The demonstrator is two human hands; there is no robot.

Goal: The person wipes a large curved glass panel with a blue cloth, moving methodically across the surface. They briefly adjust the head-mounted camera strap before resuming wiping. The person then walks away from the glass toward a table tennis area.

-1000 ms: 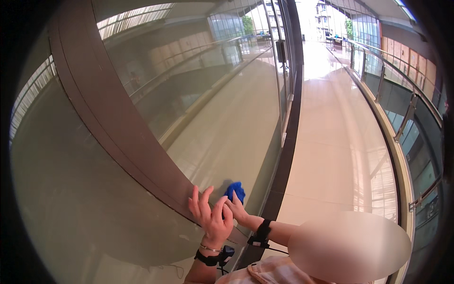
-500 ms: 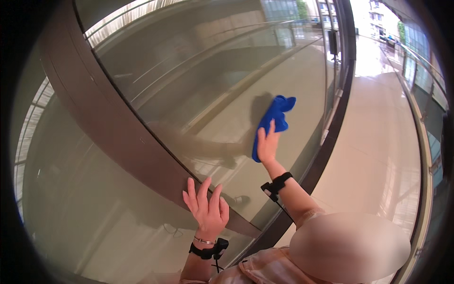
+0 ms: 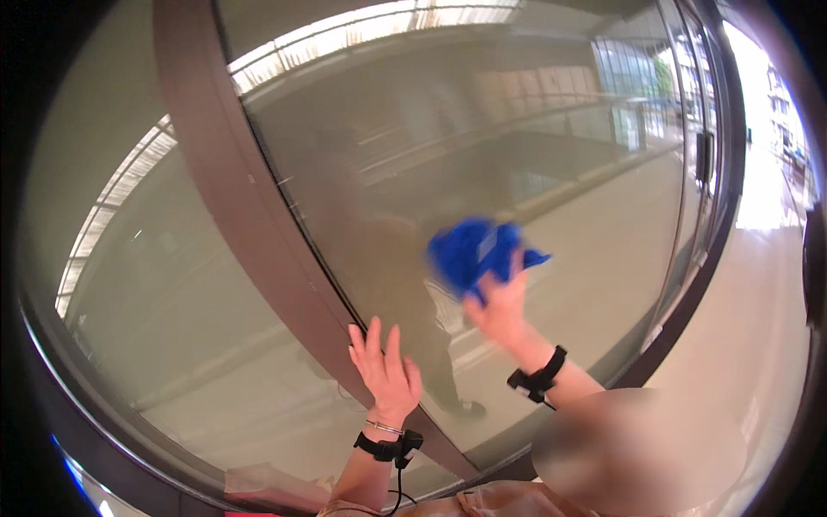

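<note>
the reflective glass panel (image 3: 586,258) borders a brown frame strip (image 3: 251,233). a blue cloth (image 3: 469,250) rests against the glass.

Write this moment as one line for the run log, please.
right hand: holds blue cloth at glass panel | left hand: open, over brown frame post, contact unclear | black straps: both wrists

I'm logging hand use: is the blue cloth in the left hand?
No, the right hand holds the blue cloth, while the left hand is at the brown frame.
</note>
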